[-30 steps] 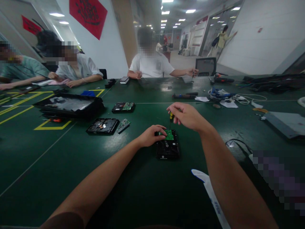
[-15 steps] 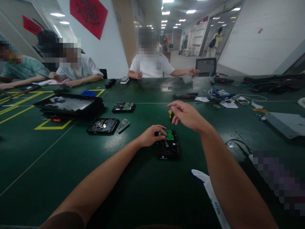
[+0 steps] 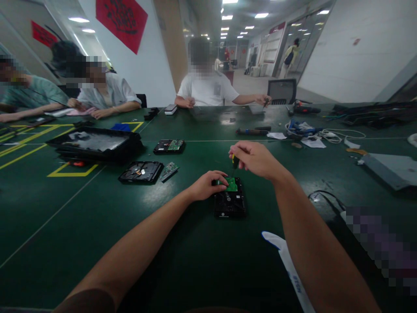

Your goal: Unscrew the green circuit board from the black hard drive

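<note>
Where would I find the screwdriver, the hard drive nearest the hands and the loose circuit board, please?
Screwdriver (image 3: 235, 162): head view, on its yellow-and-black handle.
Hard drive (image 3: 231, 204): head view, on its black casing.
Loose circuit board (image 3: 170, 170): head view, on its middle.

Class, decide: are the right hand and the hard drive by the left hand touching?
Apart: the head view shows green tabletop between the right hand and the hard drive, with the screwdriver reaching down between them.
</note>
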